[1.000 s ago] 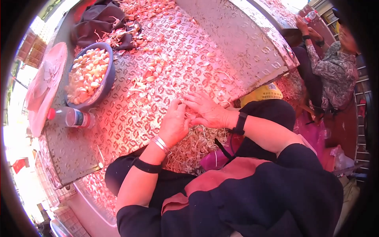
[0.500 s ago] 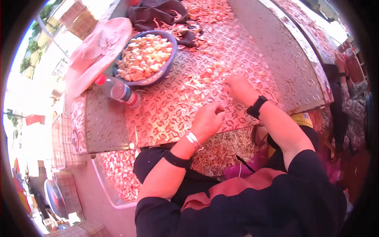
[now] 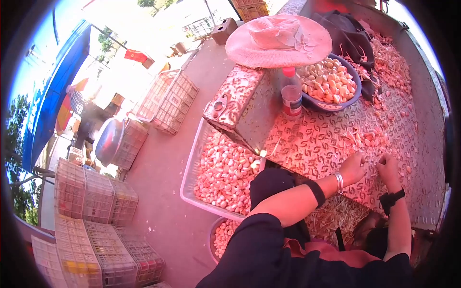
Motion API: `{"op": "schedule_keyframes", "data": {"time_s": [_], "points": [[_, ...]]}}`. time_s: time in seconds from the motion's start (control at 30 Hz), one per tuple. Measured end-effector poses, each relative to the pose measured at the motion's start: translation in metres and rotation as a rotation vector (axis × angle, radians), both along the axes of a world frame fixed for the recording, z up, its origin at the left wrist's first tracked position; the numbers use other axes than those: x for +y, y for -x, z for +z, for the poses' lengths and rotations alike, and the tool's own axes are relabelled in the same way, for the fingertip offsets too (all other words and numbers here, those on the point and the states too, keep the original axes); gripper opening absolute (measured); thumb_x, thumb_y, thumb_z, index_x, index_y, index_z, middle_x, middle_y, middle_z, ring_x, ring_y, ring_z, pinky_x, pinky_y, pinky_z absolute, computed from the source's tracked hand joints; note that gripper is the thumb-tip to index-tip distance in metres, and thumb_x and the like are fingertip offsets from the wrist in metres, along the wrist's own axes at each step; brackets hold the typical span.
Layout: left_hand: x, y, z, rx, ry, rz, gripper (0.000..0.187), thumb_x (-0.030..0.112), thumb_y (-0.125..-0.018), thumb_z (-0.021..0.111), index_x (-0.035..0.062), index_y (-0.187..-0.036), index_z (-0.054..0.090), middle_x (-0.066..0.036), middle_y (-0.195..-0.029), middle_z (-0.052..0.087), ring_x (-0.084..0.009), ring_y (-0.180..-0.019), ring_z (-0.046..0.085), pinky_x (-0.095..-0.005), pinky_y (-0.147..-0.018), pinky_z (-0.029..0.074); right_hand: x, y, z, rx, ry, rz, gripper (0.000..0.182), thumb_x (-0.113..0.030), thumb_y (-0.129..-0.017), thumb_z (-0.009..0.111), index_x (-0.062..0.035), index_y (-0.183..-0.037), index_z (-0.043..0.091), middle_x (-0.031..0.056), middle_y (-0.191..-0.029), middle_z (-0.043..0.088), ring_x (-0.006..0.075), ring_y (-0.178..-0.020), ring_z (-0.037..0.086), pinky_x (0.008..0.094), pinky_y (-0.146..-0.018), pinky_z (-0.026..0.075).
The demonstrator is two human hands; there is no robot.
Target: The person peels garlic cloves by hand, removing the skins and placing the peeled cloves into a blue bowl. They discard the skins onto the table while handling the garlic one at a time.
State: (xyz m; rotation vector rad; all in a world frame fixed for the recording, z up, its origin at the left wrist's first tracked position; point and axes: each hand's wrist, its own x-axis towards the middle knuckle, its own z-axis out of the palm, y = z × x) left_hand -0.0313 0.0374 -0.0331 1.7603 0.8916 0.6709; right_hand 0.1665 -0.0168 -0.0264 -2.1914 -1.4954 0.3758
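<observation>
**Hands at the garlic on the metal table**

Your patterned metal table [image 3: 312, 139] carries a blue bowl [image 3: 353, 93] of peeled cloves. Your left hand [image 3: 354, 168] and right hand [image 3: 388, 168] rest curled on scattered garlic cloves [image 3: 367, 139]; grip unclear.

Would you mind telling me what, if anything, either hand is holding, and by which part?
It cannot be told: the left hand and right hand rest curled among garlic cloves on the table, any grip hidden.

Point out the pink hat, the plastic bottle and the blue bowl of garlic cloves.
pink hat [image 3: 278, 41], head view, on its crown.
plastic bottle [image 3: 291, 98], head view, on its label.
blue bowl [image 3: 331, 106], head view, on its near rim.
</observation>
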Motion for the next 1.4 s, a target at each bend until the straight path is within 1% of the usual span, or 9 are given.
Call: {"op": "schedule_keyframes", "data": {"time_s": [0.03, 0.1, 0.13, 0.2, 0.43, 0.6, 0.8, 1.2, 1.4], "points": [[-0.001, -0.003, -0.005, -0.006, -0.002, -0.008, 0.022, 0.011, -0.072, 0.061, -0.0018, -0.089, 0.054, -0.019, -0.08, 0.059, -0.0311, -0.075, 0.059, -0.037, -0.068, 0.047, 0.001, 0.003, 0.001, 0.001, -0.008, 0.005, 0.007, 0.0, -0.065, 0.062, -0.0002, -0.066, 0.055, 0.0106, -0.061, 0.056, 0.0208, -0.055, 0.056, 0.0306, -0.056, 0.047], [0.001, -0.007, -0.007, -0.001, 0.024, -0.024, 0.026, 0.011, -0.073, 0.061, -0.0024, -0.093, 0.051, -0.018, -0.078, 0.058, -0.0291, -0.074, 0.058, -0.036, -0.066, 0.046, 0.001, 0.011, 0.013, 0.708, 0.096, -0.18, 0.006, -0.002, -0.071, 0.062, -0.0048, -0.072, 0.057, 0.0034, -0.065, 0.058, 0.0134, -0.058, 0.057, 0.0239, -0.057, 0.049], [0.001, -0.006, -0.007, 0.002, 0.03, -0.019, 0.026, 0.011, -0.073, 0.061, -0.0024, -0.093, 0.051, -0.018, -0.078, 0.058, -0.0291, -0.074, 0.058, -0.036, -0.066, 0.046, -0.002, 0.021, 0.022, 0.711, 0.104, -0.177, 0.006, -0.002, -0.071, 0.062, -0.0048, -0.072, 0.057, 0.0034, -0.065, 0.058, 0.0134, -0.058, 0.057, 0.0239, -0.057, 0.049], [-0.006, -0.007, 0.005, -0.109, 0.049, -0.005, 0.025, 0.012, -0.075, 0.061, -0.0021, -0.094, 0.051, -0.017, -0.076, 0.057, -0.0279, -0.072, 0.057, -0.0357, -0.064, 0.046, -0.009, 0.052, 0.048, 1.096, -0.084, -0.204, 0.006, -0.006, -0.077, 0.062, -0.0085, -0.081, 0.057, -0.0011, -0.073, 0.058, 0.009, -0.065, 0.058, 0.0211, -0.06, 0.05], [-0.011, 0.001, 0.032, -0.335, -0.113, 0.059, 0.013, 0.005, -0.079, 0.056, 0.0007, -0.09, 0.05, -0.014, -0.077, 0.056, -0.0285, -0.072, 0.057, -0.0363, -0.067, 0.046, -0.014, 0.075, 0.051, 1.411, -0.237, -0.145, 0.003, -0.009, -0.086, 0.056, -0.0086, -0.088, 0.058, 0.0016, -0.083, 0.063, 0.01, -0.073, 0.06, 0.023, -0.068, 0.05], [-0.007, -0.002, 0.032, -0.408, -0.066, 0.094, 0.01, 0.003, -0.081, 0.055, 0.0013, -0.088, 0.049, -0.009, -0.074, 0.054, -0.0199, -0.067, 0.056, -0.0319, -0.06, 0.046, -0.011, 0.083, 0.051, 1.453, -0.3, -0.192, 0.005, -0.01, -0.087, 0.056, -0.0081, -0.091, 0.057, 0.0022, -0.084, 0.063, 0.0104, -0.073, 0.06, 0.0234, -0.068, 0.05], [-0.004, 0.003, 0.043, -0.49, 0.529, -0.028, 0.009, 0.006, -0.083, 0.056, 0.0023, -0.086, 0.049, -0.002, -0.072, 0.053, -0.0079, -0.061, 0.051, -0.0227, -0.049, 0.045, -0.015, 0.074, 0.047, 1.356, -0.276, -0.049, 0.006, -0.014, -0.087, 0.058, -0.0078, -0.089, 0.056, 0.0019, -0.083, 0.062, 0.0105, -0.072, 0.06, 0.0231, -0.065, 0.05], [-0.01, -0.004, 0.034, -0.322, -0.259, 0.11, 0.014, 0.001, -0.073, 0.06, 0.0002, -0.078, 0.046, -0.011, -0.069, 0.053, -0.025, -0.06, 0.051, -0.0344, -0.058, 0.043, -0.021, 0.066, 0.042, 1.048, -0.26, -0.021, 0.008, -0.014, -0.089, 0.055, -0.0067, -0.087, 0.057, 0.0001, -0.073, 0.06, 0.0071, -0.06, 0.057, 0.0203, -0.055, 0.049], [-0.006, -0.003, 0.03, -0.361, 0.377, -0.032, 0.013, 0.006, -0.082, 0.059, 0.0035, -0.085, 0.047, -0.003, -0.07, 0.055, -0.0088, -0.057, 0.055, -0.0217, -0.045, 0.045, -0.021, 0.076, 0.054, 1.074, -0.232, -0.093, 0.014, -0.013, -0.091, 0.051, -0.0037, -0.083, 0.058, 0.0008, -0.069, 0.058, 0.007, -0.058, 0.057, 0.02, -0.052, 0.048]]}}
